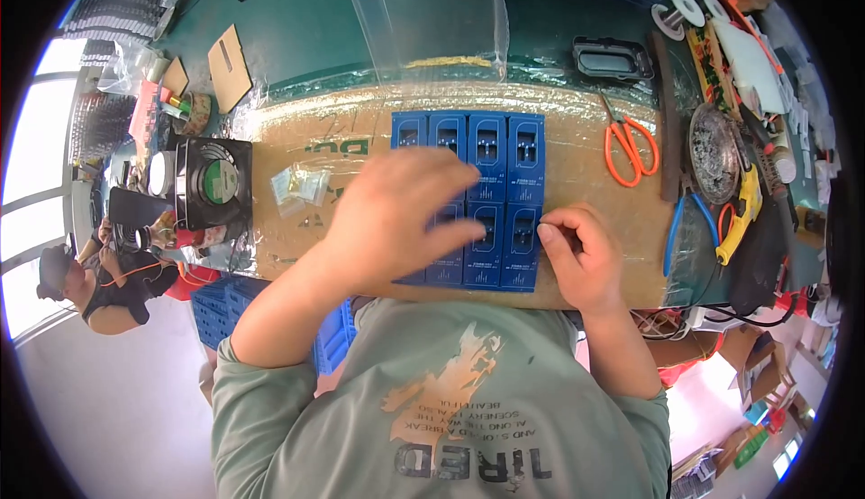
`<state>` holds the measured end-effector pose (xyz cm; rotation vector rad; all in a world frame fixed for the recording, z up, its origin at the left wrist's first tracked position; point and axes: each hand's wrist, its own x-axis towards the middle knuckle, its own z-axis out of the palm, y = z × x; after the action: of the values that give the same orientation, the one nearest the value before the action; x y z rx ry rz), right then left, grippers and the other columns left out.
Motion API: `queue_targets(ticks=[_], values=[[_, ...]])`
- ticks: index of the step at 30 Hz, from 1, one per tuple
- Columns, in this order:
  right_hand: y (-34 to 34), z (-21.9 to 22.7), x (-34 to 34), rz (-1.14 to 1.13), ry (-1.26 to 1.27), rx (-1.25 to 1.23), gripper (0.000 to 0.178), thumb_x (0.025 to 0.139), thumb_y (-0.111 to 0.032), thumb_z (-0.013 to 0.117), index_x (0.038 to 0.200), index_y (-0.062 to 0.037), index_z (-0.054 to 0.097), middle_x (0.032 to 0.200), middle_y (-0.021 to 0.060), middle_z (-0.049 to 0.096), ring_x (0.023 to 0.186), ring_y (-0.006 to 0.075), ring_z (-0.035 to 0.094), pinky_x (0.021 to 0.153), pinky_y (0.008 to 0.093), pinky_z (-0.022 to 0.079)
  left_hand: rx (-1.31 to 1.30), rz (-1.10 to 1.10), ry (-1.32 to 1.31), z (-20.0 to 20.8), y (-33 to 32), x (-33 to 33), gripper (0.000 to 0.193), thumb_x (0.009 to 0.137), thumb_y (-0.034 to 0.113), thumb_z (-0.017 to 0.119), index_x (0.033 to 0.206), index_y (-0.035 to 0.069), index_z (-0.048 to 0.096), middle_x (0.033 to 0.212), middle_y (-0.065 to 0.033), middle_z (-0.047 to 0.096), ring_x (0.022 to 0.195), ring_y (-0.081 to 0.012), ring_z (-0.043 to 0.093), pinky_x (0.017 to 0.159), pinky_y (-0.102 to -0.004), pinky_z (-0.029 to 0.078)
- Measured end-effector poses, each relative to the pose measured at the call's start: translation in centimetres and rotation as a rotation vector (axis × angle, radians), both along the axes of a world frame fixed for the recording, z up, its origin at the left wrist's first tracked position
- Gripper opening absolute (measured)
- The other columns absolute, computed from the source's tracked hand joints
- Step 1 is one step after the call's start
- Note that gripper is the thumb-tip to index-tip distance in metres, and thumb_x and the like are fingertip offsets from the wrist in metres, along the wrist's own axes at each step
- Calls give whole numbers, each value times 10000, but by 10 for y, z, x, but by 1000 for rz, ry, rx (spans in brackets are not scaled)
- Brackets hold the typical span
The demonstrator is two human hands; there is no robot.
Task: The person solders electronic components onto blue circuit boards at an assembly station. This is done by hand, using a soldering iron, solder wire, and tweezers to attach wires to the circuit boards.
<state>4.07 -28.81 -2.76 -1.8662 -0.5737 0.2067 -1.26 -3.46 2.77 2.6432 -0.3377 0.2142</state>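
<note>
Midway between left and right edges of brown surface (640,247), close to near edge: blue boxes (487,183) with cut-out windows, in block, two rows of four. Over left part of block: left hand (396,215), fingers and thumb parted, released, slightly blurred. Beside right side of block: right hand (581,251), fingers curled; impossible to tell whether grasping box edge. Toward left edge: clear packet (302,185). Near far right corner: orange-handled scissors (618,124).

The green table (306,30) is partly covered by a brown sheet (641,238). On the sheet, blue boxes (491,185) are arranged in two rows, flanked by a plastic bag (302,185) and orange-handled scissors (621,121).
</note>
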Motion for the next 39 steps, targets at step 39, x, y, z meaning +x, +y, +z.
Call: queue_targets(ticks=[39], values=[[25,36,4,143,-516,-239,310,774,-112,786,1061,-65,680,1055,95,634,937,270,641,773,380,539,-439,1086,199,-8,142,27,562,888,400,717,1250,-15,607,948,-102,706,718,-162,682,683,-314,544]])
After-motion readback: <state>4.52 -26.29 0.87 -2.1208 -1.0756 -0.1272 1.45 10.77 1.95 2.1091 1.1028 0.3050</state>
